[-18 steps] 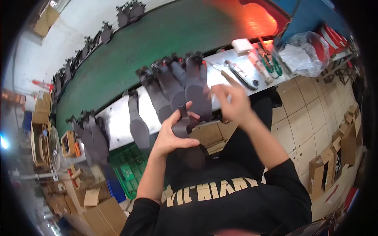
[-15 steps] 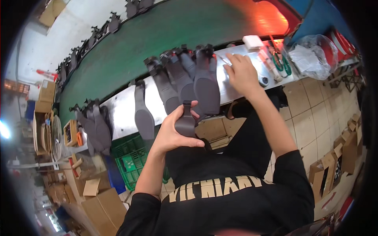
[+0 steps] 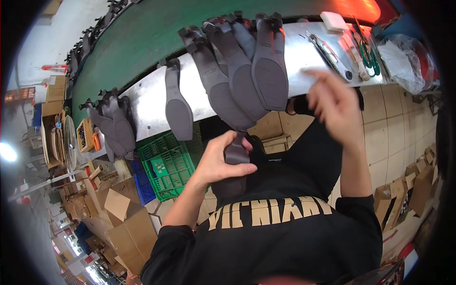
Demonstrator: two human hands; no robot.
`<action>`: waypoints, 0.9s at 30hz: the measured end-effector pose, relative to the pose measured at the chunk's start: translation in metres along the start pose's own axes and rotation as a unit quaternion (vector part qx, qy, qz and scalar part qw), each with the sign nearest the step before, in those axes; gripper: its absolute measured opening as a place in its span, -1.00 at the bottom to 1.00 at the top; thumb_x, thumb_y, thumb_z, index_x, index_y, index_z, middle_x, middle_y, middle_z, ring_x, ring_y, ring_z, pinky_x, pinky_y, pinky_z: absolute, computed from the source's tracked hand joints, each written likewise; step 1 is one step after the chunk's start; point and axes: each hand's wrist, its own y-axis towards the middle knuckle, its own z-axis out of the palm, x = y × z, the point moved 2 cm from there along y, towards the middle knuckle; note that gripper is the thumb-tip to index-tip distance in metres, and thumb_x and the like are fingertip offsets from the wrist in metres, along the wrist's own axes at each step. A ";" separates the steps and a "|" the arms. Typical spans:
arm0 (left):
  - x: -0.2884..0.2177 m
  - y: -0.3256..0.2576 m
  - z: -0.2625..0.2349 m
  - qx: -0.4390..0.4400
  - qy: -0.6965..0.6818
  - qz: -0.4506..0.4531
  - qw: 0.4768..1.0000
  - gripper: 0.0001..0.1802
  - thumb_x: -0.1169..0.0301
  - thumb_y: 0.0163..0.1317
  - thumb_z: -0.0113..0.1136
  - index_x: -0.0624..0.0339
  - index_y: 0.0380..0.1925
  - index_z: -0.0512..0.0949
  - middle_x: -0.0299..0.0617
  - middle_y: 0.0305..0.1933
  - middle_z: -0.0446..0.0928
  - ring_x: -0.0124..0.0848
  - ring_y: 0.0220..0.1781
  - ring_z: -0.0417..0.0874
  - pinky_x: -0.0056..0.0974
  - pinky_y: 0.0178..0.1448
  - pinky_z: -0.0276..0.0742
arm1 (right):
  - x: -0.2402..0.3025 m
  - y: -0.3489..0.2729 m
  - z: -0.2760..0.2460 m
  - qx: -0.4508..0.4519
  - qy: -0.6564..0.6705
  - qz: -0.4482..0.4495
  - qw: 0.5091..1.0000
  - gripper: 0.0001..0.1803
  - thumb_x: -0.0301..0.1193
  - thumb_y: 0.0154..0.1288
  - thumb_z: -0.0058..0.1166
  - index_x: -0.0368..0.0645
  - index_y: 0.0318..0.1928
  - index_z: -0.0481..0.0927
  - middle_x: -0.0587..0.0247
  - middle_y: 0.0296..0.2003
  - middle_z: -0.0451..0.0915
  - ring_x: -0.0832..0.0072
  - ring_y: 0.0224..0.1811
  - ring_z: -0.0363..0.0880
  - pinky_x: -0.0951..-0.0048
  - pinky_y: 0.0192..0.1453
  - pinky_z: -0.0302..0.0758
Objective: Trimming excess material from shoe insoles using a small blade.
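Below four fanned soles (image 3: 247, 71), left hand (image 3: 221, 164) clamps one sole (image 3: 235, 154); right hand (image 3: 332, 102) spread.

We note the shoe sole (image 3: 235, 156) in the left hand (image 3: 218, 164) is dark grey, matching the grey soles (image 3: 247, 71) fanned on the bright silver metal bench (image 3: 147, 104). Behind it the conveyor belt (image 3: 137, 38) reads deep green. The crate (image 3: 166, 166) below is vivid green with a grid pattern. Our sleeves are black; the shirt (image 3: 270, 237) carries pale gold lettering. Floor tiles (image 3: 384, 133) appear beige, cartons (image 3: 123, 223) brown.
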 end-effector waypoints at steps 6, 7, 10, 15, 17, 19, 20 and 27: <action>0.004 0.007 0.014 0.097 -0.070 -0.081 0.990 -0.29 0.22 -0.15 0.56 0.29 0.01 0.51 -0.27 -0.33 0.58 -0.53 -0.27 0.57 -0.40 -0.16 0.47 | -0.020 -0.063 0.052 0.288 0.182 0.215 0.915 -0.29 -0.61 0.37 -0.17 0.03 0.50 0.09 0.46 -0.57 0.43 0.75 -0.54 0.37 0.68 -0.41 0.38; 0.004 0.008 0.015 0.099 -0.071 -0.086 0.989 -0.29 0.22 -0.15 0.56 0.29 0.01 0.51 -0.27 -0.33 0.58 -0.53 -0.27 0.57 -0.40 -0.16 0.47 | -0.026 -0.068 0.058 0.289 0.189 0.226 0.911 -0.26 -0.61 0.37 -0.17 0.07 0.52 0.05 0.46 -0.57 0.43 0.75 -0.53 0.37 0.67 -0.42 0.38; 0.007 0.009 0.016 0.115 -0.096 -0.103 0.983 -0.31 0.17 -0.11 0.52 0.30 0.01 0.51 -0.30 -0.34 0.55 -0.55 -0.29 0.56 -0.41 -0.19 0.46 | -0.031 -0.070 0.066 0.298 0.199 0.274 0.892 -0.26 -0.61 0.41 -0.16 0.15 0.52 0.03 0.41 -0.56 0.41 0.68 -0.50 0.36 0.58 -0.29 0.42; 0.016 0.011 0.019 0.085 -0.114 -0.077 0.987 -0.44 0.20 -0.12 0.53 0.27 -0.15 0.54 -0.34 -0.34 0.54 -0.57 -0.31 0.54 -0.43 -0.20 0.44 | -0.045 -0.074 0.081 0.276 0.235 0.259 0.895 -0.30 -0.57 0.44 -0.15 0.13 0.52 0.04 0.49 -0.57 0.38 0.75 -0.53 0.32 0.67 -0.43 0.35; 0.011 0.012 0.021 0.061 -0.109 -0.059 0.990 -0.49 0.22 -0.12 0.53 0.26 -0.22 0.55 -0.35 -0.35 0.54 -0.58 -0.32 0.53 -0.44 -0.20 0.43 | -0.048 -0.075 0.085 0.247 0.295 0.275 0.881 -0.33 -0.56 0.46 -0.15 0.13 0.51 0.08 0.52 -0.57 0.35 0.76 -0.54 0.26 0.68 -0.45 0.29; 0.003 0.010 0.021 0.049 -0.103 -0.053 0.992 -0.54 0.28 -0.14 0.53 0.25 -0.27 0.55 -0.37 -0.37 0.52 -0.59 -0.35 0.50 -0.46 -0.23 0.40 | -0.048 -0.077 0.087 0.236 0.305 0.273 0.881 -0.35 -0.55 0.47 -0.16 0.12 0.50 0.11 0.54 -0.57 0.33 0.77 -0.55 0.22 0.69 -0.46 0.25; 0.005 0.010 0.021 0.049 -0.104 -0.053 0.992 -0.54 0.28 -0.14 0.53 0.25 -0.27 0.55 -0.37 -0.37 0.52 -0.59 -0.35 0.50 -0.46 -0.23 0.40 | -0.048 -0.078 0.088 0.225 0.315 0.270 0.882 -0.38 -0.55 0.48 -0.17 0.12 0.49 0.14 0.56 -0.57 0.31 0.77 -0.56 0.19 0.69 -0.47 0.22; 0.011 0.009 0.021 0.054 -0.045 -0.017 0.997 -0.58 0.31 -0.20 0.52 0.26 -0.37 0.54 -0.36 -0.44 0.51 -0.59 -0.39 0.49 -0.46 -0.29 0.38 | -0.049 -0.075 0.085 0.212 0.330 0.279 0.876 -0.44 -0.55 0.49 -0.20 0.03 0.46 0.22 0.59 -0.59 0.26 0.79 -0.57 0.12 0.70 -0.49 0.15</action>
